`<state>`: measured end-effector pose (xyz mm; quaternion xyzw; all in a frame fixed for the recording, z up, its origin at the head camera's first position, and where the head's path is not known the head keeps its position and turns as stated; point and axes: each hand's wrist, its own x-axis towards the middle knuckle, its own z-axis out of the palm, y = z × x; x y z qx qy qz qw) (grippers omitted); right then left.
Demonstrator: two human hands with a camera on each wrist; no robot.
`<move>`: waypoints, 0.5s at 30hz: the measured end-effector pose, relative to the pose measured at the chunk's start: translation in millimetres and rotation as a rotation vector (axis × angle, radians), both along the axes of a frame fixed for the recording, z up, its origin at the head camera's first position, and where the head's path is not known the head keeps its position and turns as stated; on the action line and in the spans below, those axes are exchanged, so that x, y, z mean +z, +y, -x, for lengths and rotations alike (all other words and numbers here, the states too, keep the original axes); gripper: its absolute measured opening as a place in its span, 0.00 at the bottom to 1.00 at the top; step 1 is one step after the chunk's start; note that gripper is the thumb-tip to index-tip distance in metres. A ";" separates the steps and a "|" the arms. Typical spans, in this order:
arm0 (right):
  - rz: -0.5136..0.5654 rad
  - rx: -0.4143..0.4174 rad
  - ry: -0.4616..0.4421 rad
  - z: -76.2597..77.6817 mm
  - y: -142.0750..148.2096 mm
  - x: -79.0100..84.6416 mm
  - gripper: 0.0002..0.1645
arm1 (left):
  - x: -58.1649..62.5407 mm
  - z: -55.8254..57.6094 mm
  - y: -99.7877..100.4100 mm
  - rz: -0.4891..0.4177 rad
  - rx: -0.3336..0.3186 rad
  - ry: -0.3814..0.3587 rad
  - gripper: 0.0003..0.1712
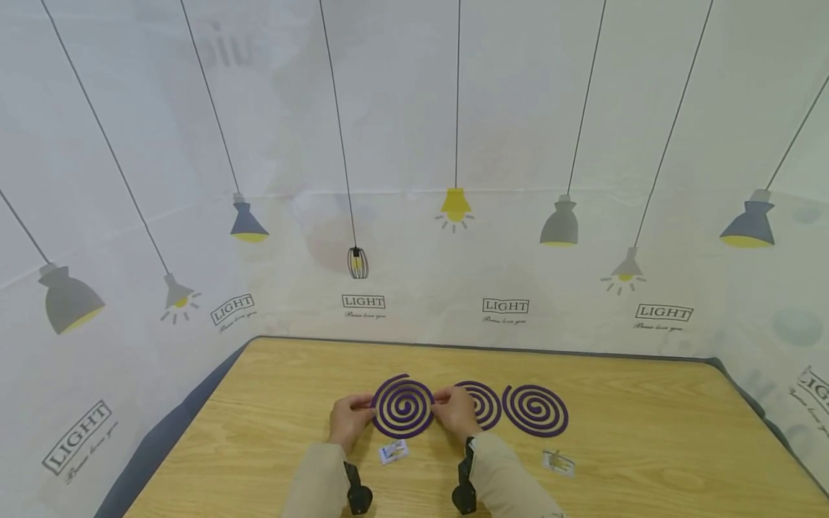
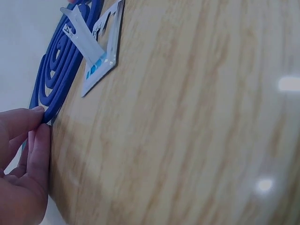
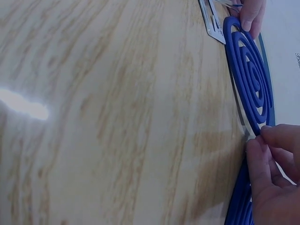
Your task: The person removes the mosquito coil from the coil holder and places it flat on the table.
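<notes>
A dark purple mosquito coil (image 1: 403,407), blue in the wrist views, is held level by its two sides close over the table. My left hand (image 1: 350,421) pinches its left edge between thumb and fingers, as the left wrist view shows from the side (image 2: 28,164). On the opposite edge my right hand (image 1: 456,411) pinches the outer ring with thumb and fingertips. A second mosquito coil (image 1: 488,406) lies partly hidden behind the right hand. Just in front of the held coil is a small metal coil stand (image 1: 393,452) with a raised tab.
Further right lies a third mosquito coil (image 1: 535,411), with another small metal stand (image 1: 558,462) in front of it. The wooden table (image 1: 648,417) ends at the back against a white wall covering (image 1: 414,273) printed with lamps. Black wrist cameras (image 1: 359,498) hang below both sleeves.
</notes>
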<state>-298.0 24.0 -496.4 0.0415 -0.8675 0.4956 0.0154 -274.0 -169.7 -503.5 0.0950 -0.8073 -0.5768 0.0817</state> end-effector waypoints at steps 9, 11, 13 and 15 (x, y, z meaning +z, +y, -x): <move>-0.006 0.030 0.037 -0.3 2.7 -0.7 0.08 | 0.4 -0.1 -0.6 -0.008 -0.006 -0.025 0.15; -0.009 0.035 0.035 -0.4 3.1 -0.4 0.08 | 0.3 0.0 -0.5 -0.013 -0.007 -0.029 0.15; -0.017 0.042 0.039 -0.5 3.4 0.1 0.08 | 0.3 0.0 -0.7 -0.016 -0.007 -0.030 0.15; -0.024 0.047 0.041 -0.4 3.8 0.9 0.08 | 0.4 0.1 -0.9 -0.015 -0.008 -0.032 0.15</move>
